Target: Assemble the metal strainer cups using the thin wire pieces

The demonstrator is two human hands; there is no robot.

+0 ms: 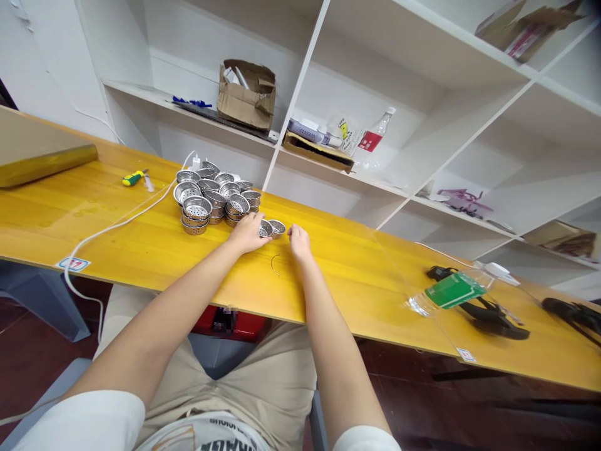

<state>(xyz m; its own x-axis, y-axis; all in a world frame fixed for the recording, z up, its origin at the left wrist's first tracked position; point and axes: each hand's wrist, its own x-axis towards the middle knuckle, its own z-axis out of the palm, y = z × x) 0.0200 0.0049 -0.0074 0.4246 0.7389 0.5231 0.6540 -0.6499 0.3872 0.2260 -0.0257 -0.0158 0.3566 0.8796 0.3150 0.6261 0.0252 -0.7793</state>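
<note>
Steel strainer cup (265, 228) clamped in L grip (246, 233); 2nd cup (277, 228) lies just left of R grip (299, 243), closure can't tell.

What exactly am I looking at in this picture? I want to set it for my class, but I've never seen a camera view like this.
This picture comes from a camera worn on a person's head, looking forward and down, so the arms reach out from the bottom of the frame. There is no machine here, only bare hands. The left hand touches a small perforated metal strainer cup, though I cannot tell whether it grips it. The right hand is nearest a second cup. On the yellow wooden tabletop lie a heap of similar cups, a thin curved wire and a screwdriver.
</note>
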